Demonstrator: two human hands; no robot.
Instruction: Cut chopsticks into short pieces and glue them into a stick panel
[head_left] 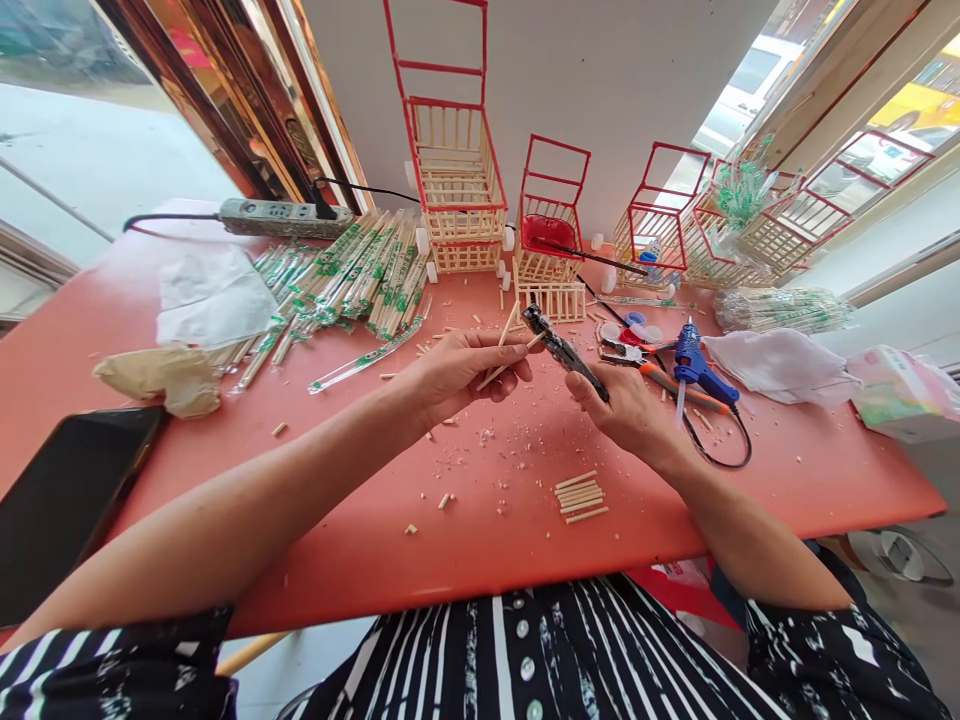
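My left hand (457, 375) is closed on thin wooden sticks (509, 324), pinched between thumb and fingers. One stick points up and away; another reaches right to the jaws of a black hand cutter (568, 358). My right hand (631, 408) is wrapped around the cutter's handles. Whether the blades touch the stick I cannot tell. Below the hands, several short cut sticks (581, 496) lie side by side near the table's front edge. Wood chips are scattered beneath my hands. Behind the cutter stands a small slatted stick panel (556, 302).
Wrapped chopsticks (352, 275) are heaped at the back left, beside a power strip (285, 217). Several stick-built carts with red trim, such as a tall one (457, 160), line the wall. A blue glue gun (701, 365) and orange-handled pliers (660, 375) lie right. A phone (67, 500) rests left.
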